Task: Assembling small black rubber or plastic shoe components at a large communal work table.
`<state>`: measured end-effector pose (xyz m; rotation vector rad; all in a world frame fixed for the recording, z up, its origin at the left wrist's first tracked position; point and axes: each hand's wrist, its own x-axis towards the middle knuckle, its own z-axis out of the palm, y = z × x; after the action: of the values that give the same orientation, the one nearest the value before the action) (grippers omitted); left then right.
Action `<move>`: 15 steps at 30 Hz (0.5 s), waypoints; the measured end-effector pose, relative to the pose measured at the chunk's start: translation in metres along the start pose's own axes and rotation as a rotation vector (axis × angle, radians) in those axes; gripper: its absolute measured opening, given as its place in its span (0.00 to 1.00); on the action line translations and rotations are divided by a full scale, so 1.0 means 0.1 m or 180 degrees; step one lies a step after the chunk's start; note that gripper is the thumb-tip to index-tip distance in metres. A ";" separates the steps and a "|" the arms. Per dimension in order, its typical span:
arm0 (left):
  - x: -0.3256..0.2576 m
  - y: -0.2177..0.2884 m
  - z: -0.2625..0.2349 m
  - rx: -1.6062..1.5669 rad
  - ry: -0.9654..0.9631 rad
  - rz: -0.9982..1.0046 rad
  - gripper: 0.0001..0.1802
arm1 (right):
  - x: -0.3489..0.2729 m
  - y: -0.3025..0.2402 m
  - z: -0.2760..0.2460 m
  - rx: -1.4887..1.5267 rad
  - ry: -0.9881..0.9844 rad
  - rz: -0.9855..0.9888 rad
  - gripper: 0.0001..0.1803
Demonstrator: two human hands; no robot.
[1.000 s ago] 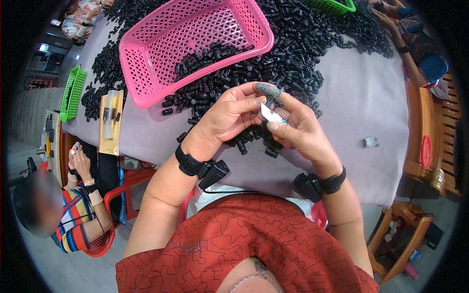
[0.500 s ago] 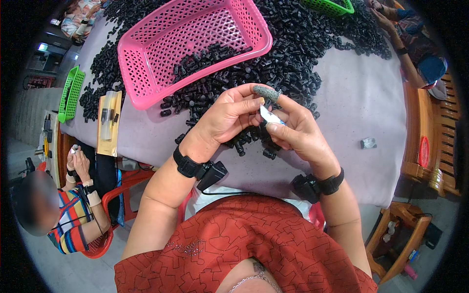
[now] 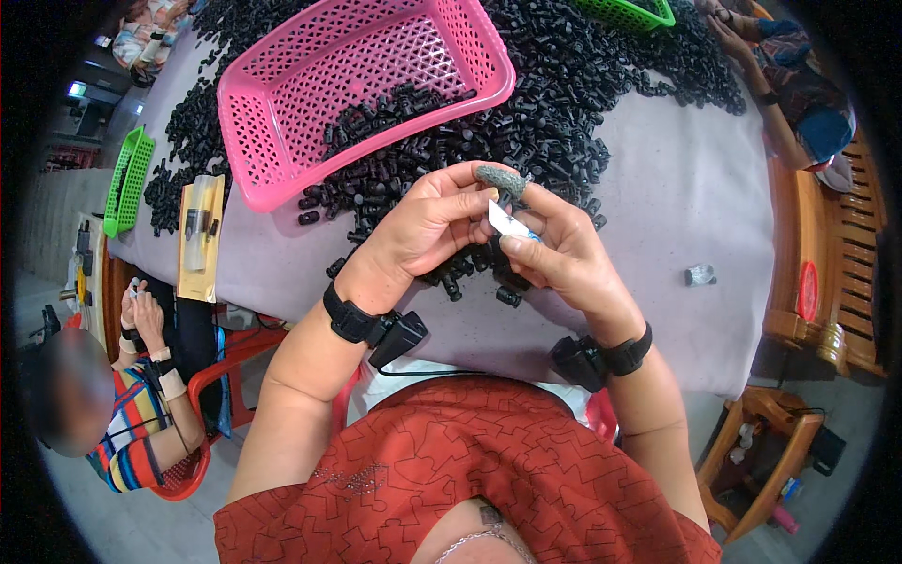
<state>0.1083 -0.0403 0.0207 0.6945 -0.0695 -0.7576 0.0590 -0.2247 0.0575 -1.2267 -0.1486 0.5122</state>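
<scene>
My left hand (image 3: pixel 432 221) is closed in a pinch over the table, a grey textured cover (image 3: pixel 501 179) on its index finger. What its fingers hold, if anything, is hidden. My right hand (image 3: pixel 573 254) is closed on a short cutter blade (image 3: pixel 507 220), bright and flat with a slanted tip and a bit of blue by the thumb. The tip points at my left thumb, very close to it. Below and behind both hands lie small black cylindrical parts (image 3: pixel 554 132), heaped on the grey cloth.
A pink perforated basket (image 3: pixel 366 155) holding some black parts stands beyond my hands. Green baskets (image 3: pixel 127 183) are at the left and far back. A yellow card (image 3: pixel 199 258) lies left, a small clear-and-grey object (image 3: pixel 700 274) right. Other people (image 3: pixel 150 395) sit around the table.
The whole view has shifted slightly, with things sitting a little further left. Both hands keep nearly the same pose, the blade still at the left thumb.
</scene>
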 end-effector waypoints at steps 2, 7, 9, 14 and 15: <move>0.00 0.00 -0.01 0.0001 0.0008 -0.0007 0.12 | 0.00 0.01 -0.01 0.0048 -0.0046 0.0001 0.31; 0.01 -0.01 -0.05 0.0048 -0.0168 0.0041 0.12 | 0.00 0.00 -0.03 0.0263 -0.0125 0.0076 0.31; 0.01 -0.01 -0.03 0.0078 -0.0139 0.0067 0.13 | 0.00 -0.01 -0.02 0.0209 -0.0124 0.0096 0.31; 0.01 -0.01 0.00 0.0276 -0.0025 0.0149 0.14 | -0.01 -0.03 -0.02 0.0008 -0.0073 0.0054 0.31; 0.01 -0.01 -0.02 0.0311 -0.0131 0.0149 0.17 | -0.01 -0.03 -0.02 0.0007 -0.0076 0.0056 0.31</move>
<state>0.1087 -0.0402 0.0190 0.7679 -0.1607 -0.7272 0.0599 -0.2279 0.0593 -1.2211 -0.1575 0.5424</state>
